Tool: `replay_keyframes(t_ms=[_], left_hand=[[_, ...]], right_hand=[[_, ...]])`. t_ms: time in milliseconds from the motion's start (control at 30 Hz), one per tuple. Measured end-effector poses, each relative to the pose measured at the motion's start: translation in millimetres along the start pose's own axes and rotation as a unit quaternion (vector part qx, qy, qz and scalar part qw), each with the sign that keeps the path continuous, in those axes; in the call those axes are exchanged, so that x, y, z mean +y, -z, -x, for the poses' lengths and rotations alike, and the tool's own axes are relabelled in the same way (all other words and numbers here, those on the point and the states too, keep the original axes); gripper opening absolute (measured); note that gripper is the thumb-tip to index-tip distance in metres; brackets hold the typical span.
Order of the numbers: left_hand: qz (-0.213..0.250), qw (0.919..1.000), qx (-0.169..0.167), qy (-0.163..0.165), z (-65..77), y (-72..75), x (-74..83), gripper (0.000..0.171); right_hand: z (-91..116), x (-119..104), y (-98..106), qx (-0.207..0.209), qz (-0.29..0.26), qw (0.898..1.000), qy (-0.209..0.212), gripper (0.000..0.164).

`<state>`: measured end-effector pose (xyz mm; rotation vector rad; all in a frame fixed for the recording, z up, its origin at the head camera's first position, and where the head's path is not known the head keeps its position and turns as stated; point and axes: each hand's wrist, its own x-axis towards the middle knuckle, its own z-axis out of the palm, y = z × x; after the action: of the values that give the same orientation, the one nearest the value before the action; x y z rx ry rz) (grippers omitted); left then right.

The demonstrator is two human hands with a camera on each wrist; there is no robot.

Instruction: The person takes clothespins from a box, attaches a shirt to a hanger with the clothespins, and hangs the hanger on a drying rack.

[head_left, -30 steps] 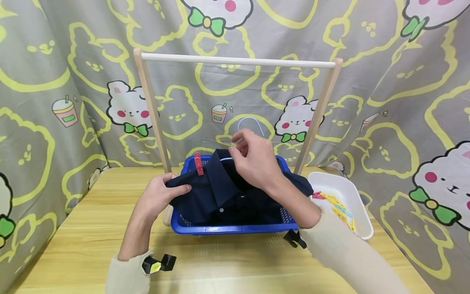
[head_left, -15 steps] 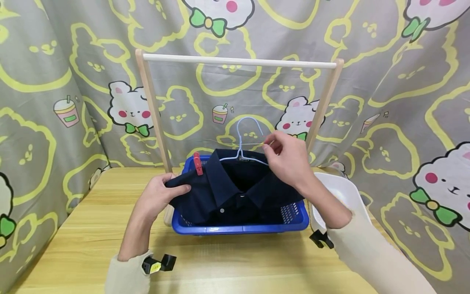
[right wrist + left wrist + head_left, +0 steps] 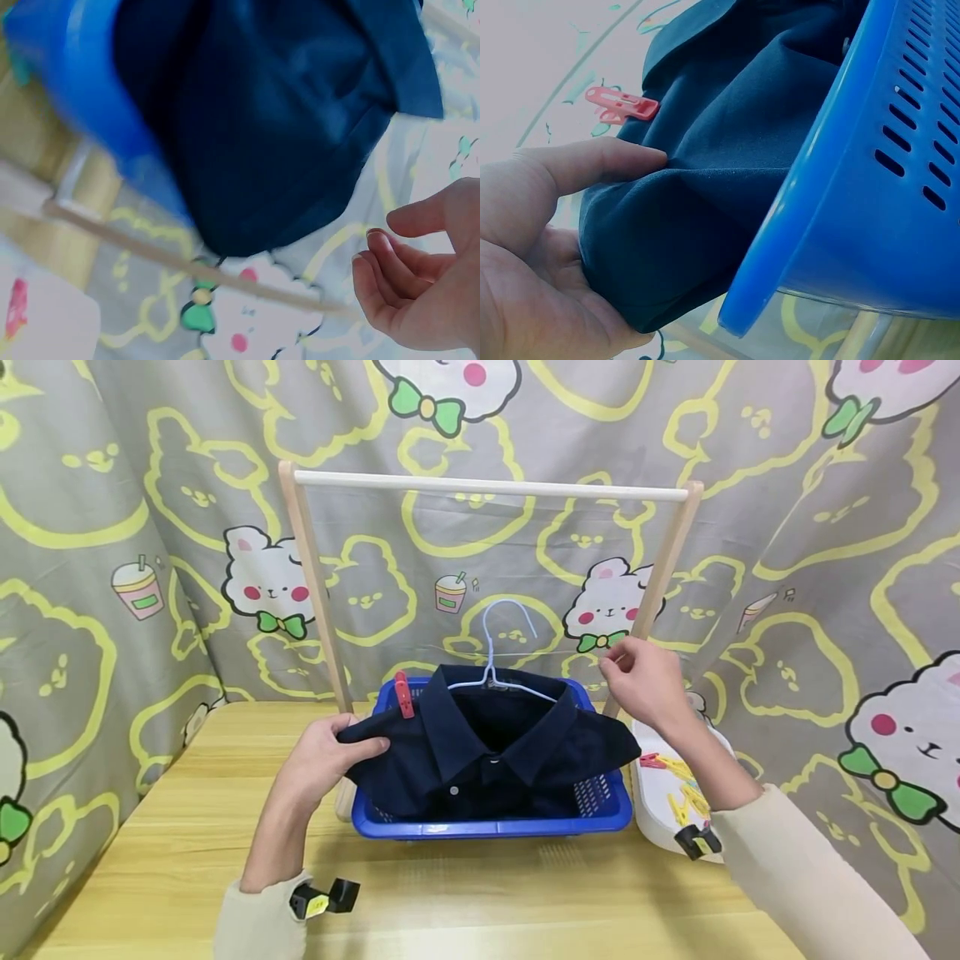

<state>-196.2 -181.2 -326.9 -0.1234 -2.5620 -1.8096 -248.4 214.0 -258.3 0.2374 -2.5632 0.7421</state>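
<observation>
A dark navy collared shirt (image 3: 405,768) lies over the blue plastic basket (image 3: 480,829), collar up, with a light blue wire hanger (image 3: 491,652) inside its neck and the hook standing free. My left hand (image 3: 324,752) pinches the shirt's left end between thumb and fingers, the thumb (image 3: 619,159) on top of the cloth. Close by, a red clothespin (image 3: 404,695) is clipped on that shoulder. My right hand (image 3: 647,681) is raised beyond the shirt's right end, apart from it. Its fingers are loosely bent with nothing visible between them in the right wrist view.
A wooden rack with a white crossbar (image 3: 487,485) stands behind the basket. To the right, under my right forearm, is a white tub (image 3: 652,827) with yellow and red clothespins (image 3: 692,797). A patterned curtain (image 3: 480,552) surrounds the wooden table (image 3: 187,827).
My right hand has moved right, from over the collar past the hanger to beyond the shirt's right end, uncovering the hanger and collar. My left hand has kept its place on the shirt.
</observation>
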Motion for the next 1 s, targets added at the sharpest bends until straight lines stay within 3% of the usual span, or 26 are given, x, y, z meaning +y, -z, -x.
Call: replay_keyframes(t_ms=[367,533,833,1000], left_hand=[[0.002,1.0,-0.002,-0.002,-1.2,0.8,-1.3,0.032],[0.004,1.0,-0.003,-0.002,-1.0,0.4,-0.9,0.032],[-0.004,1.0,0.0,0.002,-1.6,0.3,0.4,0.034],[-0.012,0.9999,-0.001,0.004,-0.9,0.9,0.0,0.034]], right_hand=[[8.8,65.9,-4.4,-0.017,0.062,0.997,-0.048,0.021],[18.2,91.7,-8.5,-0.08,0.091,0.99,-0.07,0.024],[34.4,126.9,-17.3,-0.204,0.162,0.962,-0.086,0.03],[46.3,136.0,-21.6,-0.271,0.168,0.939,-0.132,0.036]])
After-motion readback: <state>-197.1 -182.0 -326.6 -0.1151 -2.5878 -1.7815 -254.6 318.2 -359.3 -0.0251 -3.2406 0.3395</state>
